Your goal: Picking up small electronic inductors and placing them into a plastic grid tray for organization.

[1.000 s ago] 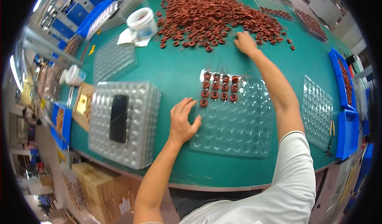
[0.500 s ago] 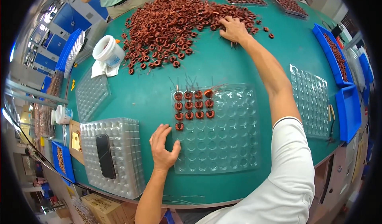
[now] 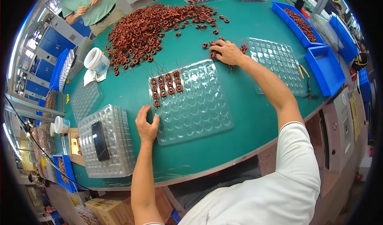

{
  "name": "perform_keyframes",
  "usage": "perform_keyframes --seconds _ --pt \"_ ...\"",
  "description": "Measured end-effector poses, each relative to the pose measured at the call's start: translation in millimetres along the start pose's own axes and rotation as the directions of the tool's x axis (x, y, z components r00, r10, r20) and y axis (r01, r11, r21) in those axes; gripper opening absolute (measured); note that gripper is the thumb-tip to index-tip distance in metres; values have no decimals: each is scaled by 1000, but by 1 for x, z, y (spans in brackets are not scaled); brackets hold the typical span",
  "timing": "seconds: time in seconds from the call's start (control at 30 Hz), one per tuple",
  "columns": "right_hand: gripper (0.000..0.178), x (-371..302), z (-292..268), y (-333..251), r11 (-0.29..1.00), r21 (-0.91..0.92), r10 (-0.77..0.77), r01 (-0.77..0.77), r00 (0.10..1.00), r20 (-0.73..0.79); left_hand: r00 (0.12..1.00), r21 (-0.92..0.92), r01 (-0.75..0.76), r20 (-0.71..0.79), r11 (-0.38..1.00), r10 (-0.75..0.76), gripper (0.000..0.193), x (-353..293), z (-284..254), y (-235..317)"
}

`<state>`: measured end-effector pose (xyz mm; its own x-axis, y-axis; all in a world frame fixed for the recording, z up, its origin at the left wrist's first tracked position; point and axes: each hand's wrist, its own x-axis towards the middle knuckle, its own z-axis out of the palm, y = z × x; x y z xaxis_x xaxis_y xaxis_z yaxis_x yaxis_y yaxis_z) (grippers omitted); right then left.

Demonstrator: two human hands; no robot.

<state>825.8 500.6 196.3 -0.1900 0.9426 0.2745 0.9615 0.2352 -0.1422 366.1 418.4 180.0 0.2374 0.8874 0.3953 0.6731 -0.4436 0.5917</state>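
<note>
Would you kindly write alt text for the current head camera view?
A person's right hand is over small red-brown coils on a green table, and the left hand is at the left edge of a partly filled clear tray. A large heap of coils lies beyond, and a black phone rests on stacked trays at left.
</note>
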Motion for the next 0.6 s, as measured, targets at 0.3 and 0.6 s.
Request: perform_keyframes --seconds 0.3,0.6 --pt "30 -37 -69 8 854 435 441 -286 840 -315 999 -2 -36 -28 999 35 40 2 5 -5" --pt "73 -82 -16 -41 968 114 233 -221 967 -99 999 31 -8 -48 999 10 40 16 -3 -16"
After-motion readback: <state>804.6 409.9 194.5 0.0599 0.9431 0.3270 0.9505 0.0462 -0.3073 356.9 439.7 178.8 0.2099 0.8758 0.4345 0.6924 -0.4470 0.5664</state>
